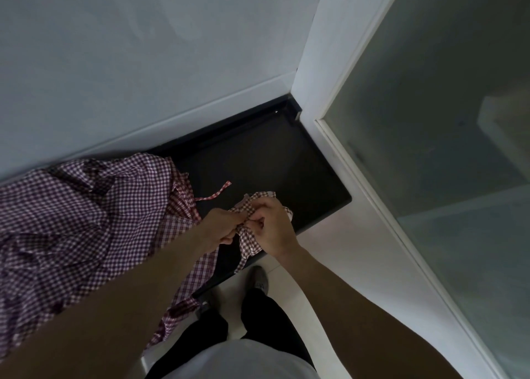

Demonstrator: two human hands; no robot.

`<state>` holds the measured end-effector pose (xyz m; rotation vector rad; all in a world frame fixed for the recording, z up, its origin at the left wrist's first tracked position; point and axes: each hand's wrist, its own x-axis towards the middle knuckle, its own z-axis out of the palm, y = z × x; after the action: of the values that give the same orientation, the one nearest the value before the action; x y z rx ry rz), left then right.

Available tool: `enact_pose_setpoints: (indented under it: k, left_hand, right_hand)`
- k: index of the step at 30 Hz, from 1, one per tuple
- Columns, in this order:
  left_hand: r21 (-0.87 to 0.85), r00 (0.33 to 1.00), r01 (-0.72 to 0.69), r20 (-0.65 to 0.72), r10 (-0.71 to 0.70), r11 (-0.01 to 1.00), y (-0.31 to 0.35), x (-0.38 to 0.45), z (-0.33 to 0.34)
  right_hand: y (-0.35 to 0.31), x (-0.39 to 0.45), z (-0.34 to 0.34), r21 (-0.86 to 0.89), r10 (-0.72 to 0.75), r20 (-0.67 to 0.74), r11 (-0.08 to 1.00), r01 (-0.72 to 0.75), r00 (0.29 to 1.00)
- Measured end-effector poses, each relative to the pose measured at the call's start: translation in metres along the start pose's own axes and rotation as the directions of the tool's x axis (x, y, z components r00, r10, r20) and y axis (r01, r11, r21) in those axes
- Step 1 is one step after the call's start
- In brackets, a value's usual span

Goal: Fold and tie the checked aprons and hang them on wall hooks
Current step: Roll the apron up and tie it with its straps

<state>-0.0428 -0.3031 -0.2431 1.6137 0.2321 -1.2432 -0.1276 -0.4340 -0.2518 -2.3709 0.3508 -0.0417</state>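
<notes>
The small apron (252,220) is bunched up right between the two hands, over the near edge of the dark counter (272,160). The right hand (272,229) curls its fingers and thumb round the right side of the bundle and pinches the cloth. The left hand (220,226) touches the bundle from the left, and its fingers are curled into the cloth too. The two hands are almost touching each other, so neither one is nearer. The bundle runs from up by the knuckles down toward the person, and a bit hangs below the right hand, off the counter edge. A thin strap (213,193) lies flat on the counter just past the left hand and points away to the right. I think the next job is to tie, so the strap has to be picked up, and the left hand is closer to it. A big pile (80,220) of checked aprons lies to the left, under the left arm, and some hangs off the edge. Past the hands is a pale wall (143,48). To the right is a glass door (444,149). Below are a pale floor (329,252) and a shoe (259,278). I see no hooks.
</notes>
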Motion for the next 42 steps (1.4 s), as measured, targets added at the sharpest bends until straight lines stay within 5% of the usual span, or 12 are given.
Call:
enact_pose_setpoints:
  k: [7,11,16,37,42]
  left_hand:
    - [0.192,0.989,-0.081,-0.104,0.102,0.978,-0.012,0.003,0.001]
    - [0.431,0.944,-0.205,-0.151,0.294,0.879,-0.013,0.003,0.004]
    - [0.595,0.915,-0.182,-0.191,0.357,0.783,-0.012,0.008,-0.003]
    - [0.516,0.904,-0.082,-0.321,0.281,0.853,-0.007,0.012,0.003]
    - [0.456,0.904,-0.138,-0.304,0.300,0.879,-0.005,0.007,-0.005]
  right_hand:
    - [-0.003,-0.010,0.003,-0.012,0.043,0.079,0.999,-0.042,0.996]
    - [-0.007,-0.011,-0.006,-0.022,0.042,0.089,0.999,-0.040,0.995]
    - [-0.005,-0.015,-0.012,-0.159,0.000,0.125,0.987,0.020,0.992]
    - [-0.004,-0.008,-0.018,-0.323,-0.030,0.272,0.939,0.121,0.962]
    - [0.004,-0.011,-0.031,-0.104,-0.097,0.215,0.987,0.122,0.972]
